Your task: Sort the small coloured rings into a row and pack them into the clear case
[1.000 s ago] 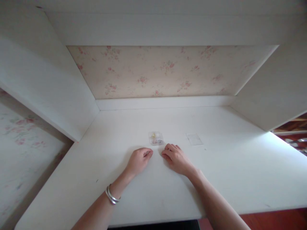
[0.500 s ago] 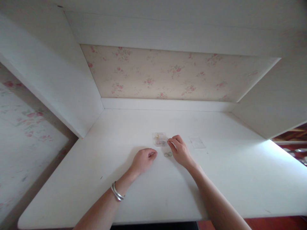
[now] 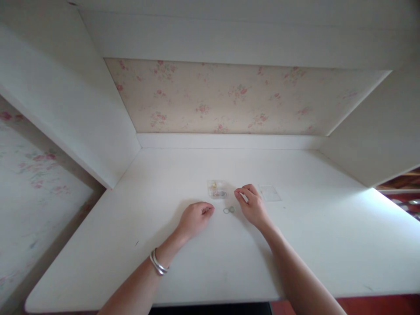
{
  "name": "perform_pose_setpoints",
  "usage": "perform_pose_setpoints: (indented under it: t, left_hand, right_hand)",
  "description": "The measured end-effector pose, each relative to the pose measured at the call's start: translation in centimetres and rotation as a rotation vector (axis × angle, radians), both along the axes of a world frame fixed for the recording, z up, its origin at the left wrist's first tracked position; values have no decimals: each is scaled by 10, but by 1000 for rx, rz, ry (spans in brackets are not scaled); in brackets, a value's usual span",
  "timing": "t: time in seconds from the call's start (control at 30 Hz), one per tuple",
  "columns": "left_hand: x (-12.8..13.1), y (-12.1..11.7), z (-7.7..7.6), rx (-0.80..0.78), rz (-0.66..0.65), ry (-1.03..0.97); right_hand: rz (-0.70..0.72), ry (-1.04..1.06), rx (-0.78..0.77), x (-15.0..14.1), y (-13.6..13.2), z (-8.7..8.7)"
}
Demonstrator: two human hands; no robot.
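Observation:
A small clear plastic box (image 3: 217, 190) lies on the white desk, with gold and silvery little pieces inside, too small to name. Two thin rings (image 3: 229, 210) rest side by side just in front of it. To their left, my left hand (image 3: 197, 217) lies on the desk, fingers curled and closed; whatever it may hold is hidden. My right hand (image 3: 251, 203) is right of the box and the rings, thumb and fingertips pinched together. Nothing between those fingertips can be made out. A flat clear lid (image 3: 270, 193) lies behind and right of my right hand.
The white desk (image 3: 210, 271) is enclosed by a left side panel (image 3: 75, 100), a right side panel (image 3: 370, 144) and a low back ledge (image 3: 229, 141). A small dark mark (image 3: 137, 243) shows on the desktop at left. Floral wallpaper (image 3: 203, 98) covers the back.
My right hand has drawn away from the box toward the right, nearer the clear lid. My left hand keeps its place, and the view has shifted slightly.

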State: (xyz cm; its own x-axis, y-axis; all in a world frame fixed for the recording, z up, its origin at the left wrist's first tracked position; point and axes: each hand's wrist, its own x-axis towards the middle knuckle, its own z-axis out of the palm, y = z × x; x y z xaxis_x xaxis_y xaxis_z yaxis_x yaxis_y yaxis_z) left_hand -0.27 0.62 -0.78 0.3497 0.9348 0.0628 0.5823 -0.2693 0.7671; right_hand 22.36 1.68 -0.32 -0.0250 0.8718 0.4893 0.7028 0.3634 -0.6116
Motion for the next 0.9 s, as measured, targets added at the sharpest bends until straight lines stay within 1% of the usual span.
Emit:
perform_pose_setpoints:
  t: [0.1,0.27,0.4,0.53,0.63,0.77,0.9]
  left_hand:
    - [5,-2,3,48,-4,67]
    - [23,-8,13,132,-62,184]
    - [38,-9,19,160,-108,290]
    - [47,-5,22,167,-148,382]
    - [50,-4,21,170,-153,420]
    - [47,-6,16,185,-176,440]
    - [41,-4,18,194,-129,401]
  right_hand:
    - [-2,3,-3,3,-1,-2]
    - [0,-5,-12,3,-3,-3]
    - [14,-12,-10,3,-5,-1]
    - [-6,-26,0,5,-7,2]
    - [-7,-37,-3,9,-8,4]
    - [12,-56,-20,12,-9,6]
    - [16,-57,-20,12,-12,10]
